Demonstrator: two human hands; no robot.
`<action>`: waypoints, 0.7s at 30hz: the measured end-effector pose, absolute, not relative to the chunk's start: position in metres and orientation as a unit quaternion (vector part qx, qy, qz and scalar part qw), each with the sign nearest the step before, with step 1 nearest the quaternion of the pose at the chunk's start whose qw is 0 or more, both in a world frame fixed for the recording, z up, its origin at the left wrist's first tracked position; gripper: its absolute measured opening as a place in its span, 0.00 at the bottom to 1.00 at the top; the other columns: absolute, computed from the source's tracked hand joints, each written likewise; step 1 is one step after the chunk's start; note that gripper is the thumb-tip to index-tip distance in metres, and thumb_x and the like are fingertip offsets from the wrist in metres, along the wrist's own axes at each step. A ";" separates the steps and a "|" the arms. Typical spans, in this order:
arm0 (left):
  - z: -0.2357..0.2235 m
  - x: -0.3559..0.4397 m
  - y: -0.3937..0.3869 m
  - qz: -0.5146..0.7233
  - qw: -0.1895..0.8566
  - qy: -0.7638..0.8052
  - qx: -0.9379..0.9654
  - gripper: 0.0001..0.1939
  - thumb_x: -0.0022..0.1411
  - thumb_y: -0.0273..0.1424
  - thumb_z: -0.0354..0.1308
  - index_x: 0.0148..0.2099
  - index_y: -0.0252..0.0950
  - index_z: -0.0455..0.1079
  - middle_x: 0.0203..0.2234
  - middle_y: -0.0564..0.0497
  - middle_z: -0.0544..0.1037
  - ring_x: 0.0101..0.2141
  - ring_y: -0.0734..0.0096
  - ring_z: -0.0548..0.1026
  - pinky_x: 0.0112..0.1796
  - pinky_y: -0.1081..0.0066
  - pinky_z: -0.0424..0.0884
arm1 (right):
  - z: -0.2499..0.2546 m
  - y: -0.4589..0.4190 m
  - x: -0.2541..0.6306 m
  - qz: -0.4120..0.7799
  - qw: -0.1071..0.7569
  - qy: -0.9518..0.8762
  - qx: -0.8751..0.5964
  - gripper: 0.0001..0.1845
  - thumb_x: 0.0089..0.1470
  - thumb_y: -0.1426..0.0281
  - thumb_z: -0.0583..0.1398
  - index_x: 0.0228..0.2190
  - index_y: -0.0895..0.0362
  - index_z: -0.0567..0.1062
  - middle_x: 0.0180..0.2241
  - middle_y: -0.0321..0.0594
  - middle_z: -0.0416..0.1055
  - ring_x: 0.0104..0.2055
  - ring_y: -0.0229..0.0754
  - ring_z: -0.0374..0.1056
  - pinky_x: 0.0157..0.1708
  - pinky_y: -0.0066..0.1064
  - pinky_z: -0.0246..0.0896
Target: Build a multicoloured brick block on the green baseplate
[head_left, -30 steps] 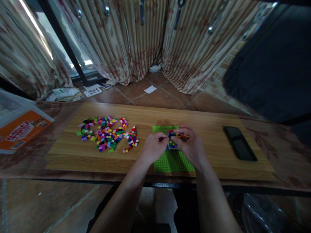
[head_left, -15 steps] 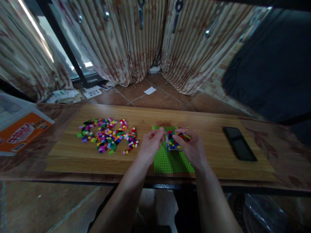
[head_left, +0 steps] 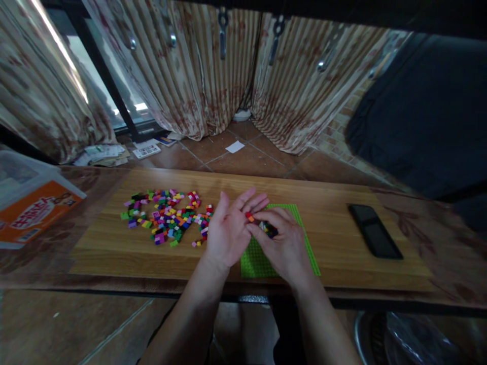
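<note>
My left hand (head_left: pixel 228 230) is raised over the wooden board with its palm up and fingers spread. A small red-orange brick (head_left: pixel 249 217) lies at its fingers. My right hand (head_left: pixel 281 241) is curled around a multicoloured block of joined bricks (head_left: pixel 269 230), its thumb and forefinger at the red-orange brick. Both hands hover over the left part of the green studded baseplate (head_left: pixel 304 243). A heap of small loose bricks (head_left: pixel 167 218) in many colours lies on the board to the left of my hands.
A black phone (head_left: pixel 375 230) lies on the board at the right. An orange and white box (head_left: pixel 30 208) sits at the far left. The board (head_left: pixel 114 248) rests on a patterned table. Curtains and papers on the tiled floor lie beyond.
The baseplate has shifted. My left hand has turned palm up with fingers spread, and a red-orange brick now lies at its fingertips. My right hand has closed around the brick block.
</note>
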State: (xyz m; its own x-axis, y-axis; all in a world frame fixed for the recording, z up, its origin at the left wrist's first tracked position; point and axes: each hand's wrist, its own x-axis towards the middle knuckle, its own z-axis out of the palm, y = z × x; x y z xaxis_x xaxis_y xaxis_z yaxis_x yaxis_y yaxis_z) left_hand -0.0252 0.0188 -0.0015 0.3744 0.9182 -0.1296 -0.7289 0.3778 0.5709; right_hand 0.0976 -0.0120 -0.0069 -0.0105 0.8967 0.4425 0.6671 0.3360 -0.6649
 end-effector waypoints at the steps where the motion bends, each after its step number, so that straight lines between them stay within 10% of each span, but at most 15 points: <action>1: -0.001 -0.025 0.018 0.515 0.801 0.214 0.217 0.32 0.61 0.56 0.45 0.50 0.34 0.71 0.51 0.39 0.74 0.57 0.55 0.67 0.56 0.58 0.63 | -0.007 -0.012 0.096 0.125 0.421 -0.698 -0.566 0.04 0.53 0.67 0.64 0.34 0.50 0.78 0.35 0.39 0.76 0.41 0.46 0.69 0.44 0.43 0.63; 6: -0.004 -0.024 0.017 0.506 0.797 0.228 0.237 0.29 0.60 0.54 0.50 0.49 0.35 0.72 0.49 0.41 0.75 0.53 0.59 0.71 0.51 0.63 0.66 | -0.009 -0.010 0.098 0.113 0.423 -0.700 -0.564 0.05 0.57 0.69 0.60 0.33 0.51 0.77 0.35 0.39 0.75 0.41 0.45 0.69 0.44 0.41 0.63; 13: -0.021 -0.021 0.022 0.484 0.588 0.447 0.470 0.18 0.54 0.43 0.62 0.25 0.34 0.67 0.19 0.56 0.67 0.24 0.77 0.64 0.29 0.74 0.60 | -0.013 -0.009 0.108 0.079 0.441 -0.700 -0.557 0.07 0.59 0.68 0.58 0.35 0.49 0.77 0.35 0.39 0.74 0.40 0.44 0.68 0.42 0.40 0.64; 21: -0.021 -0.023 0.020 0.459 0.641 0.414 0.455 0.18 0.54 0.41 0.60 0.22 0.34 0.65 0.17 0.58 0.62 0.21 0.80 0.57 0.23 0.74 0.52 | -0.013 -0.008 0.116 0.111 0.431 -0.710 -0.546 0.06 0.58 0.68 0.59 0.32 0.50 0.77 0.34 0.38 0.74 0.39 0.44 0.68 0.41 0.39 0.64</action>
